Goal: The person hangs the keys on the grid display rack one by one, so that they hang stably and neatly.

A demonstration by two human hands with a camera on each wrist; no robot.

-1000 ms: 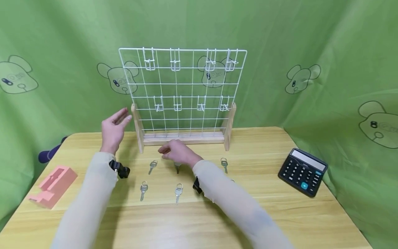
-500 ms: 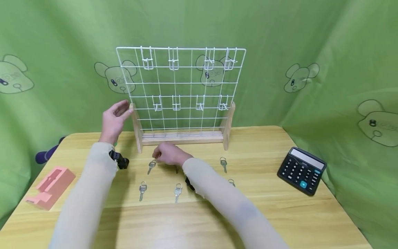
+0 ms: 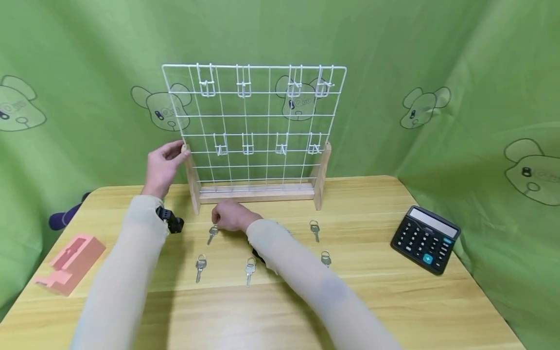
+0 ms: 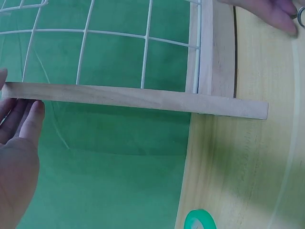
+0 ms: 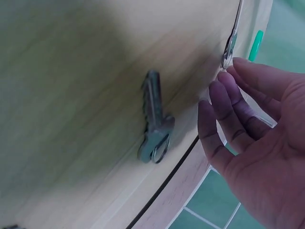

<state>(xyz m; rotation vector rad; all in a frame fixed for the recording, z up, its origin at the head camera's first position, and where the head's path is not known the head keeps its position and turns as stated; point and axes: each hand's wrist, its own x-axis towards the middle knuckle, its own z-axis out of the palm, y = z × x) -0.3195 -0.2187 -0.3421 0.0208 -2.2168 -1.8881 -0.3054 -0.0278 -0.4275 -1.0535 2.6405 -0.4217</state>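
The right hand (image 3: 229,217), fingers loosely extended and holding nothing, hovers at a key (image 3: 212,234) just to its left, blade pointing toward the person. The left hand (image 3: 164,165), open, rests on the wire rack's wooden post (image 3: 191,180), farther off.

A staged recording booth, not a lived-in room.

Green cartoon-print cloth (image 3: 459,58) curtains the wooden bench (image 3: 372,301) from nine round to three o'clock; props sit spaced out: a wire rack (image 3: 255,131) at twelve, keys (image 3: 250,269) in rows, a calculator (image 3: 425,240) at three.
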